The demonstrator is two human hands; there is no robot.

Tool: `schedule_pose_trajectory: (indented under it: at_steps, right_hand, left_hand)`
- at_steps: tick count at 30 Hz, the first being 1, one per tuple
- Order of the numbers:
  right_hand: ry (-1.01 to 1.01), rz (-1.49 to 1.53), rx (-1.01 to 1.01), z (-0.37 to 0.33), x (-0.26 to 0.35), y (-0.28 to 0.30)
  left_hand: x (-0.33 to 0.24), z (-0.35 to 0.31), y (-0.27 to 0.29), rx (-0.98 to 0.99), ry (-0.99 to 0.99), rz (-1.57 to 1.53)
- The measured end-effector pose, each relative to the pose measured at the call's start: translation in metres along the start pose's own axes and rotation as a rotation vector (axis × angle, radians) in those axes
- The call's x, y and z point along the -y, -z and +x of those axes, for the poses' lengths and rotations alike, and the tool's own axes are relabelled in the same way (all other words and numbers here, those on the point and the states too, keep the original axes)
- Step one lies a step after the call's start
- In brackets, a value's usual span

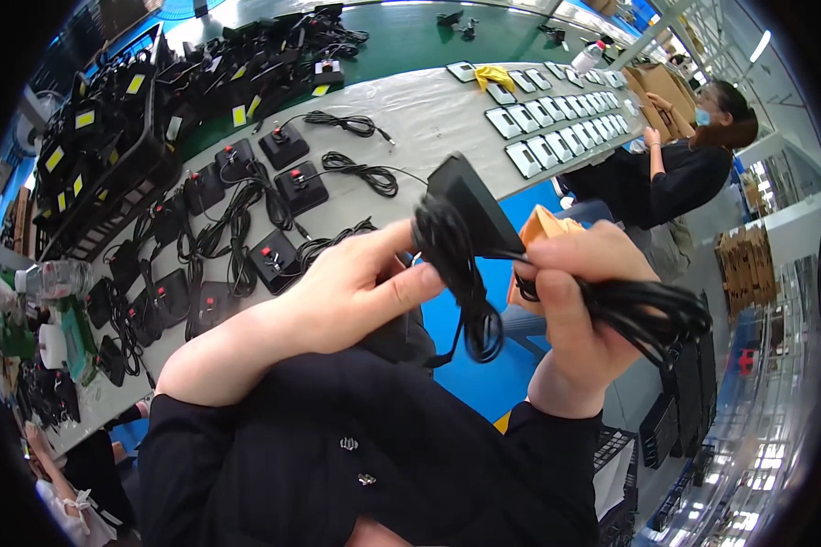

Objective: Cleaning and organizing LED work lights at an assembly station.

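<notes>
My left hand (360, 287) is closed round a black coiled cable (461, 273) and seems also to hold a flat black square device (474, 205), which is tilted up in front of me. My right hand (584, 301) pinches a black cable close to the device's lower corner. A second coil of cable (652, 314) passes through this hand and sticks out on its right side. An orange-yellow cloth (547, 228) is bunched in the same hand, next to the device. My left fingertips are partly hidden behind the coil.
Similar black square devices (301, 187) with red parts and coiled cables lie on the table (410, 118). A black crate (150, 164) of such devices stands far left. Rows of pale rectangular panels (543, 118) and a yellow cloth (494, 77) lie far right, near a co-worker (693, 164).
</notes>
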State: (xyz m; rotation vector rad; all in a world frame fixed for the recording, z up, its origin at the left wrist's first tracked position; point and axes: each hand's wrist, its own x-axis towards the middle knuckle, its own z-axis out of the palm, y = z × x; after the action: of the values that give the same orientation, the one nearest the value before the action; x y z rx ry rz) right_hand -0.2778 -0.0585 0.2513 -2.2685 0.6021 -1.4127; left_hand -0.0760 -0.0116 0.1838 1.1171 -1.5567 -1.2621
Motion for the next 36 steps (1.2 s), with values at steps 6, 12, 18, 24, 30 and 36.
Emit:
schedule_pose_trajectory:
  at_steps: [6,12,18,24,30,36]
  right_hand:
    - [-0.018,-0.054,0.002,0.001,-0.004,-0.013]
    - [-0.414,0.136,-0.226,0.028,-0.059,-0.015]
    - [-0.711,0.505,-0.159,0.038,-0.178,-0.022]
    - [-1.088,0.359,0.117,-0.01,-0.259,-0.031]
    - [-1.018,0.22,0.254,-0.058,-0.23,0.015]
    - [-0.477,0.201,0.065,-0.026,-0.064,0.012]
  left_hand:
    - [0.004,-0.003,0.006,0.186,0.089,-0.123]
    - [0.028,0.007,0.0,0.373,0.556,-0.635]
    - [0.044,0.011,0.006,0.149,0.5,-1.299]
    - [0.051,0.012,0.013,0.082,0.404,-1.441]
    - [0.043,0.017,0.011,-0.079,0.37,-1.353]
    - [0.026,0.034,0.001,-0.223,0.394,-1.195]
